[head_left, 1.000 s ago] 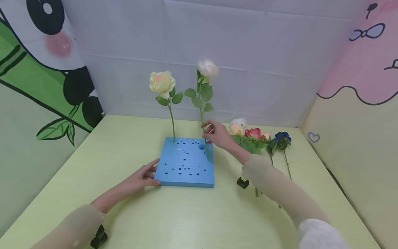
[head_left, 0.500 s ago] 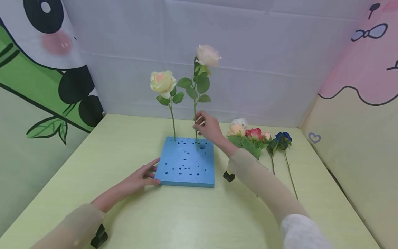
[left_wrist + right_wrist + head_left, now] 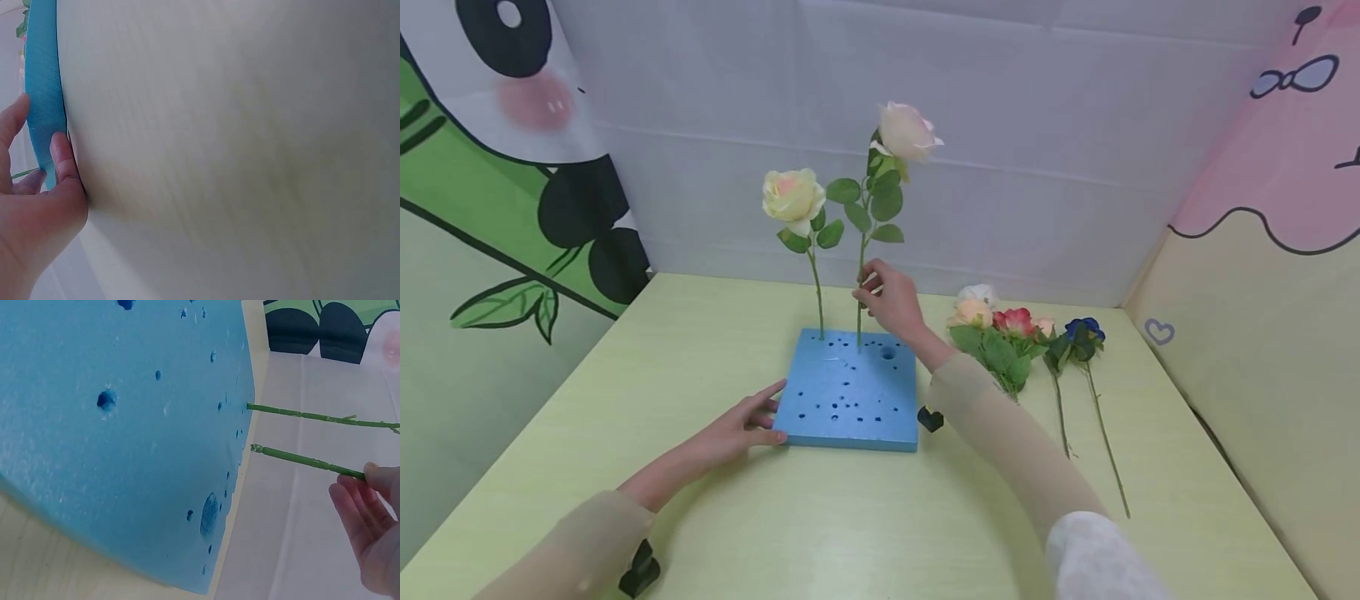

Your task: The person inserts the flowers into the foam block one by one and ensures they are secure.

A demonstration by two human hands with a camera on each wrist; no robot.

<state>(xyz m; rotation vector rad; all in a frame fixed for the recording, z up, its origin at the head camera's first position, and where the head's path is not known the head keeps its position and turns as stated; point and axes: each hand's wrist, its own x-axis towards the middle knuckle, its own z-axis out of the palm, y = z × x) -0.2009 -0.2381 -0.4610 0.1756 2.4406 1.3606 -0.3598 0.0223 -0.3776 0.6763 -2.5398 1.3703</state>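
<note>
A pale pink artificial rose (image 3: 906, 133) stands upright in my right hand (image 3: 891, 302), whose thumb and fingers pinch its green stem (image 3: 306, 460). In the right wrist view the stem's cut end hangs free, just off the holed surface of the blue foam board (image 3: 820, 425). Close to its left, a cream-yellow rose (image 3: 792, 198) rises from a hole near the board's back edge. My left hand (image 3: 741, 429) rests against the board's left side, thumb at the front corner and fingers stretched along the edge.
Several artificial flowers lie on the table to the right: a bunch with a red bloom (image 3: 1015, 322), a peach bloom (image 3: 972, 313) and a white one, plus a dark blue rose (image 3: 1084, 328). A white cloth wall (image 3: 1037, 208) stands behind the table.
My right hand has carried the pale pink rose left and toward the board's back edge, from its right side to near the cream-yellow rose. The left hand and board have stayed put.
</note>
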